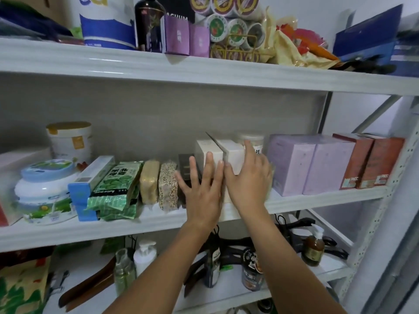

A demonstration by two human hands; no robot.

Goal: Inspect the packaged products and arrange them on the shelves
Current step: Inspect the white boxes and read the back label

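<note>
Pressing forward side by side, both hands meet the fronts of two cream boxes. The left hand [201, 186] is spread, its fingers straight and flat against the left cream box [209, 149]; it grasps nothing. The right hand [249, 177] also lies flat and ungrasping, on the right cream box [234, 152], with its index finger raised along that box's right edge.

The two boxes stand upright and touching on the middle shelf [317, 200], straight ahead of the palms. Their long sides run front to back into the shelf, so any push would likely send them deeper. Each hand is nearer its own box.

Just left of the hands stands one dark box [186, 166], partly hidden. Beyond it are two vacuum-packed grain bricks [149, 180], then a stack of green bags [118, 186] whose number is unclear. To the right, one jar [254, 139] sits behind the cream boxes. Next come two lilac boxes [292, 162], then two red-brown boxes [383, 159] near the shelf's end.
</note>
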